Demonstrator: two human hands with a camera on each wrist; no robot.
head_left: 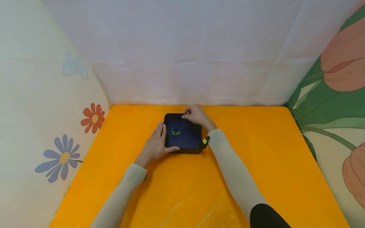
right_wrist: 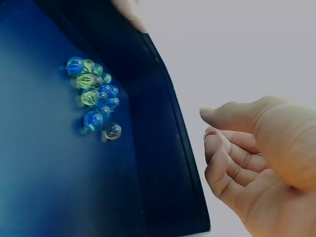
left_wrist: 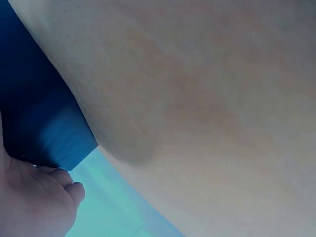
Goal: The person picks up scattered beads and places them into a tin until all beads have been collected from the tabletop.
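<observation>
A dark square tray (head_left: 188, 144) with raised walls stands on the orange table, holding several glass marbles (head_left: 176, 130). The marbles (right_wrist: 94, 96) are clear with blue, green or yellow swirls and lie bunched towards one wall. My left hand (head_left: 155, 142) holds the tray by its near left corner, fingers along the left wall and thumb across the front rim. Over the far rim hovers my right hand (head_left: 196, 114). In the right wrist view my right hand (right_wrist: 252, 158) has loosely bent fingers beside the rim, thumb apart, nothing seen between them. Skin fills most of the left wrist view.
The orange tabletop (head_left: 256, 142) surrounds the tray and ends at a pale cloth wall (head_left: 199, 79) behind it. Flower-printed cloths stand at the left and right sides. A black rounded object (head_left: 265, 217) overlaps the right sleeve at the bottom edge.
</observation>
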